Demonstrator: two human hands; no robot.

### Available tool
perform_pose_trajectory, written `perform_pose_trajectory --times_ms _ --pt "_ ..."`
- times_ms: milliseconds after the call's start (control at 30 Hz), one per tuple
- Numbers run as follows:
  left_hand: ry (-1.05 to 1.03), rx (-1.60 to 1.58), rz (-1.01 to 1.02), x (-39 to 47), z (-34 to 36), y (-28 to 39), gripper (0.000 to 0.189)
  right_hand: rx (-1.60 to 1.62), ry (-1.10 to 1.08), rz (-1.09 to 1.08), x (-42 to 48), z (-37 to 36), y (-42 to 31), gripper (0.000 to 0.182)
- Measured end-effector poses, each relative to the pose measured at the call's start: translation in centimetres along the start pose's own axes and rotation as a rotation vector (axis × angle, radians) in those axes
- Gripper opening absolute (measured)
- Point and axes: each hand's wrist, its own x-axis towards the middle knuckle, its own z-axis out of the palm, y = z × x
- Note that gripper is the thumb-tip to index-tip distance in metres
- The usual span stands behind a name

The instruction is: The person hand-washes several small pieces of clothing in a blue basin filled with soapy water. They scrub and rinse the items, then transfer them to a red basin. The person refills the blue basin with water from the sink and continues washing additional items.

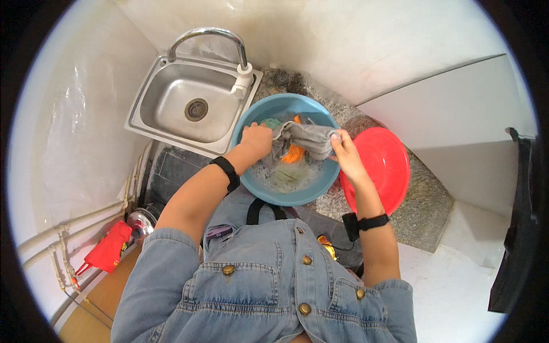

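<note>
A wet grey cloth [315, 138] is stretched between my two hands above a blue plastic basin [287, 198]. My left hand [257, 139] grips its left end near the basin's left rim. At the right rim, my right hand [345, 152] pinches the other end, thumb on top. Soapy, foamy water [285, 176] fills the basin below. An orange cloth [294, 153] shows under and behind the grey one, and a green cloth [270, 123] lies by my left fingers. The fingertips of my left hand are partly hidden.
Left of the basin is a stainless steel sink [171, 98] with a curved chrome faucet [210, 31]. A red plastic basin [381, 163] sits to the right on the granite counter [422, 210]. Pipes [64, 253] and a red bag [107, 246] are at the lower left.
</note>
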Motion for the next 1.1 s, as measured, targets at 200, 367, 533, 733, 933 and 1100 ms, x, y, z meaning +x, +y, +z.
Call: perform_pose_trajectory --times_ms 200,367,533,733,933,1100 --pt "-0.065 -0.915 0.063 0.8 -9.8 2.3 0.017 -0.209 -0.082 -0.223 -0.1 0.1 6.0 0.064" --pt "-0.146 -1.222 0.151 -1.8 -15.8 5.6 0.013 -0.418 0.041 -0.278 -0.5 5.3 5.0 0.102" --pt "-0.21 -1.612 0.094 -4.7 -19.7 7.1 0.008 0.301 0.072 -0.225 -0.8 8.6 1.8 0.079" --pt "-0.04 -2.009 -0.127 -2.9 -14.8 0.6 0.029 0.897 0.255 -0.058 -2.4 7.1 -0.6 0.049" --pt "-0.128 -1.735 -0.711 -2.1 -4.1 2.0 0.059 0.944 0.112 -0.07 -3.4 7.1 -2.3 0.046" --pt "-0.531 -2.344 -0.382 -2.9 -2.4 2.6 0.088 1.12 0.031 -0.095 -5.0 9.0 -5.1 0.06"
